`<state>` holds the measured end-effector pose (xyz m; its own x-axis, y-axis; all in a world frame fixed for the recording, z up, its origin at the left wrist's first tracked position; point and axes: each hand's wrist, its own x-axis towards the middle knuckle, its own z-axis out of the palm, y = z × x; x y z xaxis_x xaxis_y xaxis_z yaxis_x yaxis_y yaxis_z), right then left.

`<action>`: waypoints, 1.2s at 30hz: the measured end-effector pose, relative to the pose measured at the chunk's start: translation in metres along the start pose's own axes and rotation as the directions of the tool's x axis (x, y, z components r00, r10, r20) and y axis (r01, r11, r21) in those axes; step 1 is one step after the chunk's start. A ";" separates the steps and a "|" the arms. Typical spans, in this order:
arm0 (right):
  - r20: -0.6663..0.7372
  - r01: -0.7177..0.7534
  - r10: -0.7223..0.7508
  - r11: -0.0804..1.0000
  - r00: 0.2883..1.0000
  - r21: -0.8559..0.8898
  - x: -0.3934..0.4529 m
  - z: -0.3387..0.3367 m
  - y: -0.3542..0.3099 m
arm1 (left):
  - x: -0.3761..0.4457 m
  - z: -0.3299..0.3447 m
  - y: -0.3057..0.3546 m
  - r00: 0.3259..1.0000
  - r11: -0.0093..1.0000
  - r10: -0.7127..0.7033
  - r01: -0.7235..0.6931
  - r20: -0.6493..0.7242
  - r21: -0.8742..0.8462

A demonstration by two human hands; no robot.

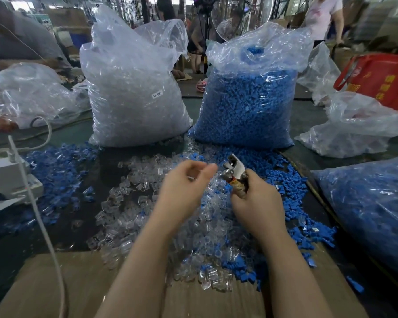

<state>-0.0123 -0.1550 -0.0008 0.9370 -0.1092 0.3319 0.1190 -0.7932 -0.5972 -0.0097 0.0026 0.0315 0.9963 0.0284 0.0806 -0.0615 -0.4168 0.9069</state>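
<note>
Closest to me, a flat brown cardboard sheet (78, 283) lies on the worktop (78, 136). A heap of small clear plastic caps (124, 203) spills over it, with little blue plastic pieces (283, 180) on the right. Above the heap, my right hand (255, 198) is wrapped round the taped handles of a small metal plier-type tool (233, 167), its head pointing up. My left hand (184, 187) is just beside it, fingers curled, too blurry to say if it's pinching anything. Behind stand a big clear bag of clear caps (133, 95) and a clear bag of blue pieces (248, 99).

The tool (234, 165) is silver; loose blue caps (285, 187) mix with clear caps (122, 193); the red bag (377, 83) carries yellow characters.
</note>
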 end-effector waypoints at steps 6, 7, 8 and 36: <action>0.033 0.086 -0.085 0.995 0.996 -0.043 -0.001 0.003 -0.003 | -0.006 0.028 0.007 1.000 0.987 -0.005 0.007 0.016 -0.159; 0.045 0.110 -0.108 0.993 0.993 -0.044 -0.001 0.002 -0.004 | -0.007 0.029 0.007 1.000 0.988 0.003 -0.006 -0.019 -0.154; 0.057 0.132 -0.128 0.989 0.990 -0.067 0.000 0.002 -0.004 | -0.006 0.029 0.006 0.998 0.988 0.005 -0.014 -0.057 -0.154; -0.015 -0.257 0.259 0.945 0.966 -0.203 0.004 -0.002 0.012 | 0.010 -0.071 -0.076 0.684 0.538 -0.556 0.729 -0.471 0.424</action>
<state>-0.0076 -0.1664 -0.0051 0.9308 -0.3201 0.1764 -0.1949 -0.8430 -0.5015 0.0012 0.0991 -0.0076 0.6882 0.6794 -0.2545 0.7182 -0.5884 0.3715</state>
